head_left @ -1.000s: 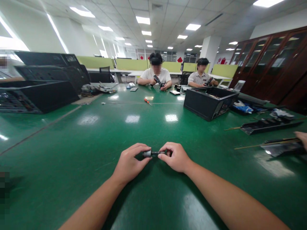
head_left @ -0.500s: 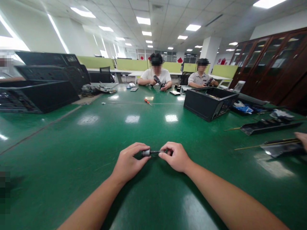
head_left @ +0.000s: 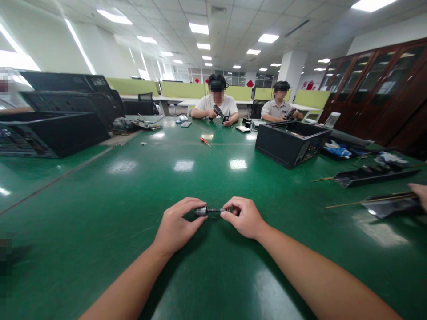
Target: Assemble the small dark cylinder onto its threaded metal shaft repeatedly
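Note:
A short dark metal cylinder (head_left: 201, 211) is gripped between the thumb and fingers of my left hand (head_left: 178, 223). From its right side a thin dark rod (head_left: 214, 210) runs across the gap between my hands. My right hand (head_left: 245, 217) pinches the rod's far end with thumb and index finger, covering part of that end. The piece lies level, low over the green table (head_left: 160, 178). What exact part it is, I cannot tell.
Ahead lies an orange-handled screwdriver (head_left: 205, 142). A black computer case (head_left: 283, 144) stands at the right, with metal trays (head_left: 373, 175) near it. More cases (head_left: 63, 133) stand left. Two people (head_left: 216, 104) sit opposite with power tools; another person's hand (head_left: 418, 193) is at far right.
My left hand and the cylinder have shifted slightly left, so a little more of the rod shows. My right hand has hardly moved.

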Demonstrator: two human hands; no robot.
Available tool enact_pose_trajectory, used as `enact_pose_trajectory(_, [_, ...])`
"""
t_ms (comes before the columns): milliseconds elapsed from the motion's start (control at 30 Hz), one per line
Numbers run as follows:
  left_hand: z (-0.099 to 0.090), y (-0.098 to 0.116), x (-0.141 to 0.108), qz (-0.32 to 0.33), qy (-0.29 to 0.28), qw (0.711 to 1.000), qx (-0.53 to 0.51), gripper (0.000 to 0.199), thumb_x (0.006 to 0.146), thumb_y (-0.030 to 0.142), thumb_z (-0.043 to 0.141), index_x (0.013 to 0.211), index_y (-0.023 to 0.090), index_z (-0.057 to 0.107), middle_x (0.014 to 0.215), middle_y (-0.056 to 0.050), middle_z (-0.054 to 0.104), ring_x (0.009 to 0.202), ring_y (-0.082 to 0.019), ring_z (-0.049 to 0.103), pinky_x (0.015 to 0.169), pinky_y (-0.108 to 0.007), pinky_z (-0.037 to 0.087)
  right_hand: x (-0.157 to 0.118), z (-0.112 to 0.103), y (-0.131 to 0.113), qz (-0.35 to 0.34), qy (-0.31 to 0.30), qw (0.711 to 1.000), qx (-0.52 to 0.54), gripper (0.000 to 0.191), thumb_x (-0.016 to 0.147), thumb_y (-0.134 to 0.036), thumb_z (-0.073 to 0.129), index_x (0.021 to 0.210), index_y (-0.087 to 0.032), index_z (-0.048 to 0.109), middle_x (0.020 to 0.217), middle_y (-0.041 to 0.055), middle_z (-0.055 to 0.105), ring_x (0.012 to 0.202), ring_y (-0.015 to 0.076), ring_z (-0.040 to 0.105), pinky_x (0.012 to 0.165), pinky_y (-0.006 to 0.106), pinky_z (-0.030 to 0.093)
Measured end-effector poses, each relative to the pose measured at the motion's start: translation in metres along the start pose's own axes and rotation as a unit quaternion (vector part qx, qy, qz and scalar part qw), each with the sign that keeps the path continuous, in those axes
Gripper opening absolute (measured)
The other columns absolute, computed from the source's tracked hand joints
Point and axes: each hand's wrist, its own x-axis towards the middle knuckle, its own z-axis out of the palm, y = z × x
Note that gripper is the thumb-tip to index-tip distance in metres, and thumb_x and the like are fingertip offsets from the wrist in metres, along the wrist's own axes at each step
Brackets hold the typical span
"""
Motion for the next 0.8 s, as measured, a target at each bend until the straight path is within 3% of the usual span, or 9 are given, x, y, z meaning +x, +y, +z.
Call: enact_pose_trajectory(800, [-0.0039, -0.0013, -0.0001, 0.004, 0.010, 1.000, 0.011, 0.020, 0.080, 0.024, 0.070, 0.100, 0.022, 0.071, 0.101, -0.002, 0.071, 0.095, -0.015, 0.066, 0.088, -0.026, 0.051, -0.0003, 0.0000, 0.0019, 0.000, 0.004, 1.000, 0.021, 0.008, 0.076, -0.023, 0.071, 0.077, -0.015, 0.073, 0.062, -0.0021, 0.056, 0.054, 0.0103, 0.049, 0.055, 0.023, 0.036])
